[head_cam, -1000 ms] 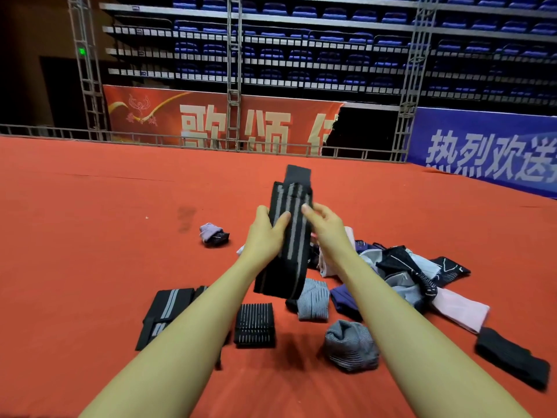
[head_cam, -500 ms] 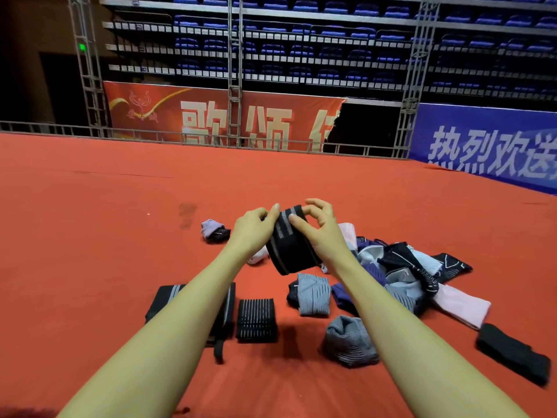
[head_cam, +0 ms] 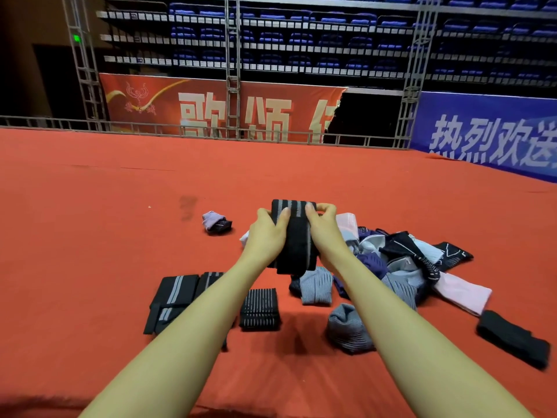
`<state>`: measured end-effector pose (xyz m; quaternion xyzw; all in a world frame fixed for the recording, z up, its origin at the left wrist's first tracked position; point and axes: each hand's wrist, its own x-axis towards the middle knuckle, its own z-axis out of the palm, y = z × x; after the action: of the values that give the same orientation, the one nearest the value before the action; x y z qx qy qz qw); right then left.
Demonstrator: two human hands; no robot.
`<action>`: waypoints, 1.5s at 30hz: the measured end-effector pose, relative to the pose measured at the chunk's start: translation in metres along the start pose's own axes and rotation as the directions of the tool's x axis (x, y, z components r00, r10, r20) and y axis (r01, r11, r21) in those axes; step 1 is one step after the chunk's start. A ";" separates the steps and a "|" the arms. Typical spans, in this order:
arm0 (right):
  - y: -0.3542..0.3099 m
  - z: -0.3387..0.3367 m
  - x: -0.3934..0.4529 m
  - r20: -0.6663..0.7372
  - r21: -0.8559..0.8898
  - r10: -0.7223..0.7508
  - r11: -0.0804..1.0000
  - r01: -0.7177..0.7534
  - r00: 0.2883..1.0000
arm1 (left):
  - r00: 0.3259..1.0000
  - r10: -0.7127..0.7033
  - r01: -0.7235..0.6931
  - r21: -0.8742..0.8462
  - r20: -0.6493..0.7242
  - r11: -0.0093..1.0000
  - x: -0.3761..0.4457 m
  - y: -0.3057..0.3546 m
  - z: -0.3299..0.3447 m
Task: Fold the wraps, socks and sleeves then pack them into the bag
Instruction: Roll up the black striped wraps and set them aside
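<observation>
A red carpet (head_cam: 90, 251) covers the whole floor, running out to a low metal railing (head_cam: 150, 128) at 12 o'clock. Nearest, at about 5 o'clock, a balled grey striped sock (head_cam: 346, 328) lies on the carpet, and at 4 o'clock a black folded wrap (head_cam: 512, 339) lies alone, well apart from the rest. At 7 o'clock two black wraps with grey stripes (head_cam: 173, 297) lie flat side by side, and just beside them a small black ribbed wrap (head_cam: 259, 309). Between the forearms a folded grey striped sleeve (head_cam: 316, 286) rests on the carpet. The left hand (head_cam: 266, 236) and right hand (head_cam: 327, 233) grasp one black grey-striped wrap (head_cam: 297, 236) from either side, held up off the carpet in the middle of the view; its long axis runs away from the person toward 12 o'clock, the far end uppermost, thumbs pressed on its top face. At 3 o'clock a loose pile (head_cam: 401, 260) of purple, pink, black and pale pieces lies tangled; their number cannot be told. At 11 o'clock one lilac-and-black bundle (head_cam: 215, 223) sits alone. Beyond the railing hang a red banner (head_cam: 211, 107) and a blue banner (head_cam: 488, 134), with rows of blue seats (head_cam: 301, 40) above.
</observation>
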<state>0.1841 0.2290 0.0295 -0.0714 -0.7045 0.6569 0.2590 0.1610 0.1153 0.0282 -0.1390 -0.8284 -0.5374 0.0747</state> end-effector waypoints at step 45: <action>0.127 0.190 -0.028 0.382 -0.847 0.112 0.439 0.299 0.917 | 0.981 -0.169 0.190 0.324 -0.092 0.927 0.021 -0.205 -0.125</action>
<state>0.0904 0.0639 -0.1013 -0.0272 -0.9821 0.1704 0.0758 0.0742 -0.0737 -0.0930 -0.0313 -0.9135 -0.3990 0.0733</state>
